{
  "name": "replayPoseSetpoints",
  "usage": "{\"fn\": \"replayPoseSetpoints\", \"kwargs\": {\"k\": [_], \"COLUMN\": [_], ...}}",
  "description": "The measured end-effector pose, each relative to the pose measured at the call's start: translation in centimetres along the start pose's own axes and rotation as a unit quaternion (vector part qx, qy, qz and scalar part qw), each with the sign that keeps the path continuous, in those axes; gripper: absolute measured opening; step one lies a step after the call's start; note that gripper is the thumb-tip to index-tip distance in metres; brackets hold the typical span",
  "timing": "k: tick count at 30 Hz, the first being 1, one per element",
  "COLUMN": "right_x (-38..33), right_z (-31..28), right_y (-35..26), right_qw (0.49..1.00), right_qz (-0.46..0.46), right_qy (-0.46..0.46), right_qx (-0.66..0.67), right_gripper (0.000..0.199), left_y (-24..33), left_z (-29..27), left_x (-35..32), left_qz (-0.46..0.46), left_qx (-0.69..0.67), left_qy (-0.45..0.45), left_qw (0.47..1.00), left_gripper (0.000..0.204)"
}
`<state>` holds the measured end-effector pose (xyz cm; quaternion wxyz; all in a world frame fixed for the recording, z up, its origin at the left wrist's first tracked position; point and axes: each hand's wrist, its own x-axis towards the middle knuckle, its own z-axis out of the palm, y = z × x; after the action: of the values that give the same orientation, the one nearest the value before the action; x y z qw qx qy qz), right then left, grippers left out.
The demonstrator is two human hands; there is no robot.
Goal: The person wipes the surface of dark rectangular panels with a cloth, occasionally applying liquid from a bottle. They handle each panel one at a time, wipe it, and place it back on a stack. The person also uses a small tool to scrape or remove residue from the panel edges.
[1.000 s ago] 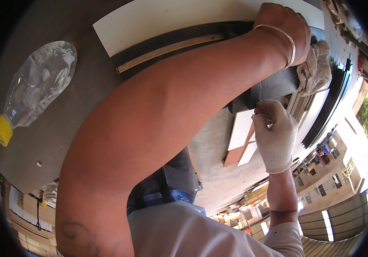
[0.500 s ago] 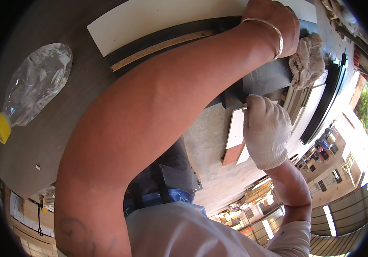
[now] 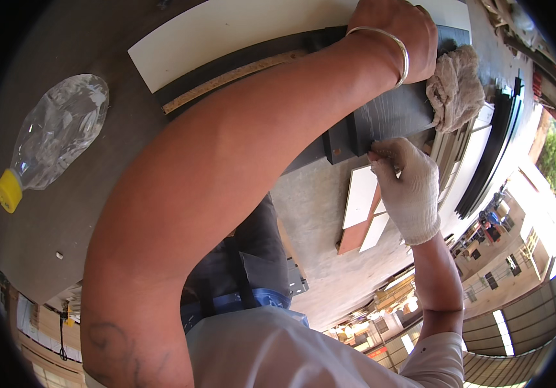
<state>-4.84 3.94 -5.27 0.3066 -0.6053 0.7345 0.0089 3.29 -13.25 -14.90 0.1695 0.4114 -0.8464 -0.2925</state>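
My bare left hand (image 3: pixel 402 39), with a silvery bangle at the wrist, is curled over the dark board (image 3: pixel 397 110) at the top right; its fingertips are hidden. My right hand (image 3: pixel 414 181) wears a white knit glove. Its thumb and fingers are bent together by the near edge of the board, next to the end of a black strip (image 3: pixel 360 132). What lies between them is too small to make out. A short black piece (image 3: pixel 337 147) stands just left of that strip. Against my left hand, on the board's right part, rests a crumpled greyish-brown cloth (image 3: pixel 456 90).
A clear plastic bottle (image 3: pixel 61 129) with a yellow cap lies on the dark table (image 3: pixel 116 71) at left. A white panel (image 3: pixel 226 39) spans the far side. White and brown boards (image 3: pixel 359 200) lie below on the floor, with black strips (image 3: pixel 494 155) further right.
My right hand has turned from a closed fist to a pinch, with the thumb now showing. More of the black strip near it is visible. My left hand appears slightly further left, as does the cloth.
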Motion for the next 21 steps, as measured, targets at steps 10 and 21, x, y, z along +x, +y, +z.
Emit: {"fn": "replayPoseSetpoints", "kwargs": {"k": [10,21], "right_x": [0.6,-0.3], "right_z": [0.1,0.8], "right_y": [-0.5,0.3], "right_qw": [1.000,0.987], "right_qz": [0.005,0.074], "right_qy": [-0.008,-0.002], "right_qx": [-0.002,0.140], "right_gripper": [0.006,0.011], "left_y": [0.1,0.0], "left_z": [0.2,-0.6], "left_x": [-0.3,0.2], "left_qz": [0.007,-0.049], "left_qx": [0.025,-0.062], "left_qy": [0.021,-0.005], "left_qw": [0.999,0.997], "left_gripper": [0.027,0.027]}}
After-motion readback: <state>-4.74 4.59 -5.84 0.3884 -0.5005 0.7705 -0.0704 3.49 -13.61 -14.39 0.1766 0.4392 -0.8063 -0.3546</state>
